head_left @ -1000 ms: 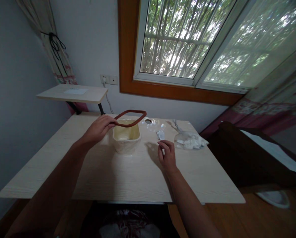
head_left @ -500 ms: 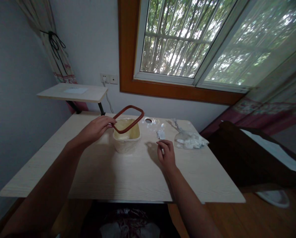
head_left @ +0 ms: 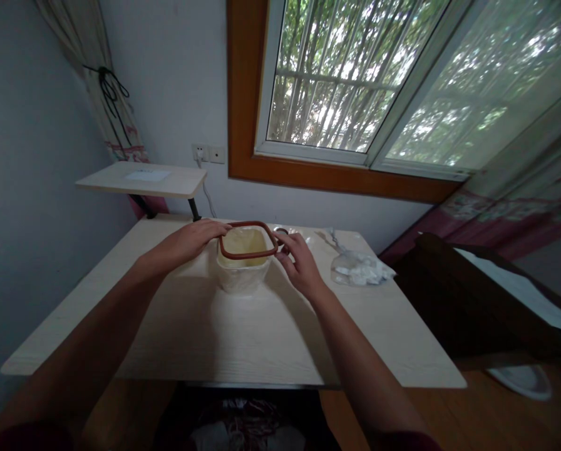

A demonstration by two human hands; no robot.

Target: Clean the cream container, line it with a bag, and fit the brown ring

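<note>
The room is small, w/ a big window in an orange wood frame and a wall socket on the wall beside it. A light wood counter fills the middle of the view, a small shelf stands behind its far left corner, and dark wooden furniture stands to the right. On the counter, near the far edge, is an open plastic box of cream colour, and well apart on its right lies a clear bag w/ white stuff inside. A dark red rubber ring, square w/ round corners, lies almost flat right over the mouth of the box; from this view I cannot tell if it touches the rim. The left hand is stretched out and holds the ring at its left side w/ the fingers. The right hand is half closed, curved around the ring's right corner. Good handling, in my judgement: keep the ring level and hold it at opposite sides, w/ light and even pressure, so it does not twist or stretch. Also keep the fingers off the inner edge, esp. near the corners, b/c the ring can easily bend there.
</note>
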